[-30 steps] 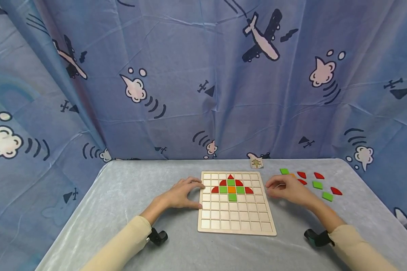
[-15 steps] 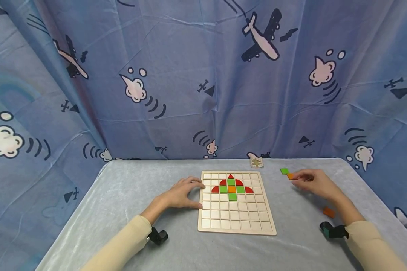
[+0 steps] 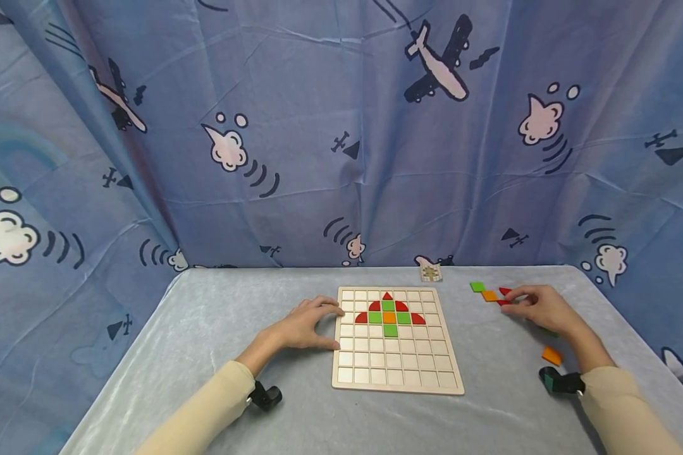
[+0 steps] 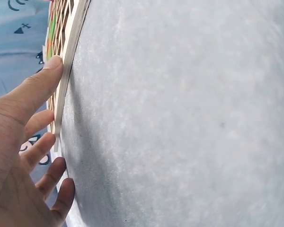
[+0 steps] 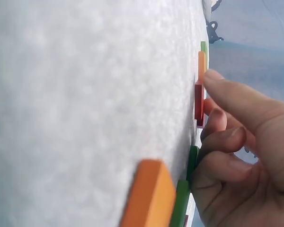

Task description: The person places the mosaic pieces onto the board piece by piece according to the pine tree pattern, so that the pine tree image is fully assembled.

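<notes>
A square wooden grid board (image 3: 398,363) lies mid-table with red, green and orange pieces set in its upper cells as a symmetric figure. My left hand (image 3: 307,325) rests at its left edge, fingers spread; in the left wrist view the thumb (image 4: 52,64) touches the rim. Right of the board, my right hand (image 3: 543,309) pinches a red piece (image 3: 502,302) low at the table between thumb and forefinger. The right wrist view shows that red piece (image 5: 199,104) by the fingertips, the other fingers curled.
Beside the right hand lie a green square (image 3: 477,287), an orange square (image 3: 490,296) and another red piece (image 3: 505,291). A second orange square (image 3: 552,356) lies near the right wrist. A small pattern card (image 3: 430,272) lies at the back edge, before a blue curtain (image 3: 296,126).
My right hand has left the board's right edge and moved right to the loose pieces, reaching a red one. An orange square now lies near that wrist. My left hand has stayed put.
</notes>
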`<state>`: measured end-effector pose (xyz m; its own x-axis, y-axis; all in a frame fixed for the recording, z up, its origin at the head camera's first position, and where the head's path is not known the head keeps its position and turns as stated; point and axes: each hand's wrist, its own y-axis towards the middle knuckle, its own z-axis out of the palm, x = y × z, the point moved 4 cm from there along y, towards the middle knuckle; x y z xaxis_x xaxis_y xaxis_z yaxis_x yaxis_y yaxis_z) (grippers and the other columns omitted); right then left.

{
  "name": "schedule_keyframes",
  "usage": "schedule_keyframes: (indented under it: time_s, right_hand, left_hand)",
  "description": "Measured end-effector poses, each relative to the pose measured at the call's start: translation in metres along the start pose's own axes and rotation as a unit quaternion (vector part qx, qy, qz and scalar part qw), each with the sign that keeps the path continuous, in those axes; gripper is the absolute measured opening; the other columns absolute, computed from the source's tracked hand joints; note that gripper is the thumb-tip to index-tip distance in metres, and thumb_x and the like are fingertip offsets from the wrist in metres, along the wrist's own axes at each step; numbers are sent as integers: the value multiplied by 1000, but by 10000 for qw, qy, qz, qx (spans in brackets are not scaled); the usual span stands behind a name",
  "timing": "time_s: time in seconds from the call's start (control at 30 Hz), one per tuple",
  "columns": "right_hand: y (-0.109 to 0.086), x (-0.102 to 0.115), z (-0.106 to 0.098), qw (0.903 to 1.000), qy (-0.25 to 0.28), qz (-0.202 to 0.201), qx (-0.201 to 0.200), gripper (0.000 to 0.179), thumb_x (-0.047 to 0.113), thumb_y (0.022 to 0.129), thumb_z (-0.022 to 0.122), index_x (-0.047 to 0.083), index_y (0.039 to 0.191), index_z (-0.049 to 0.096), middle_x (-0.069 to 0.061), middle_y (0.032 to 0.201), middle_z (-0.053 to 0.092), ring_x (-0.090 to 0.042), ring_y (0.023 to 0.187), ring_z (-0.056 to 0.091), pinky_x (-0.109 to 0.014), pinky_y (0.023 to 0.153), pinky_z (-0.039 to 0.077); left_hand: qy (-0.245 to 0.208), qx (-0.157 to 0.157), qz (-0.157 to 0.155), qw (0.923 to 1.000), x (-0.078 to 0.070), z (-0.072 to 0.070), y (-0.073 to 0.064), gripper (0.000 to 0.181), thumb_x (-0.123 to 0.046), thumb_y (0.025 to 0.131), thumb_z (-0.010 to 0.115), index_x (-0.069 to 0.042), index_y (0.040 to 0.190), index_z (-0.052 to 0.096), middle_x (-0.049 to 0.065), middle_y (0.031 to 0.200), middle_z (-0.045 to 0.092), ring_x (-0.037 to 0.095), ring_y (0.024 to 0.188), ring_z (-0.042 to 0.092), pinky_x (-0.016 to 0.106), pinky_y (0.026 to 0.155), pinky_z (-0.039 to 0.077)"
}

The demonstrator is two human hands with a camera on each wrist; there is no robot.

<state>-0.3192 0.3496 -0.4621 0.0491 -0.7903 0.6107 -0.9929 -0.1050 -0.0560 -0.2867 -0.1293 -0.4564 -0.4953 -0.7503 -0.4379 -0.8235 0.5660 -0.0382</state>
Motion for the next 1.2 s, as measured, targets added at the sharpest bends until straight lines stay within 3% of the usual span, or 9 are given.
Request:
schedule_keyframes:
  time_s: [0.4, 0.63, 0.8, 0.93, 1.2]
  right_hand:
    - [3, -2, -1, 9997, -48, 213, 67, 45, 31, 86, 76, -2, 114, 65, -5, 79, 56, -19, 71, 48, -27, 58, 38]
    - [3, -1, -2, 9998, -99, -61, -183, 37, 26, 83, 80, -2, 104, 65, -8, 87, 63, -16, 77, 50, -25, 62, 42]
    - [0, 2, -3, 9997, -34, -207, -137, 32, 26, 84, 79, 1, 97, 64, -8, 93, 63, -16, 83, 51, -23, 66, 43]
    - [-4, 6, -5, 9997, 41, -260, -11, 31, 29, 87, 76, 3, 97, 64, -10, 99, 64, -17, 86, 53, -25, 65, 46]
    - [-6, 17, -4, 9988, 181, -448, -1, 34, 32, 88, 75, 3, 103, 66, -8, 94, 68, -14, 77, 57, -24, 65, 48]
  left_hand:
    - [52, 31, -76, 10000, 2, 1, 0, 66, -47, 81, 78, -27, 139, 54, -2, 151, 42, 27, 134, 41, 53, 111, 35]
    - [54, 33, -96, 9999, 1, 1, 0, 66, -48, 81, 78, -27, 139, 54, -2, 151, 42, 27, 135, 41, 55, 110, 35]
    - [70, 34, -72, 9999, 1, 0, 0, 65, -47, 82, 77, -26, 139, 54, -1, 151, 43, 28, 135, 41, 55, 111, 35]
    - [25, 30, -79, 10000, 1, 0, 0, 63, -47, 83, 76, -27, 139, 54, -1, 152, 43, 28, 135, 41, 54, 112, 34]
    - [3, 1, -55, 10000, 2, 0, 0, 63, -47, 83, 76, -26, 138, 55, -1, 151, 43, 28, 134, 42, 55, 112, 35]
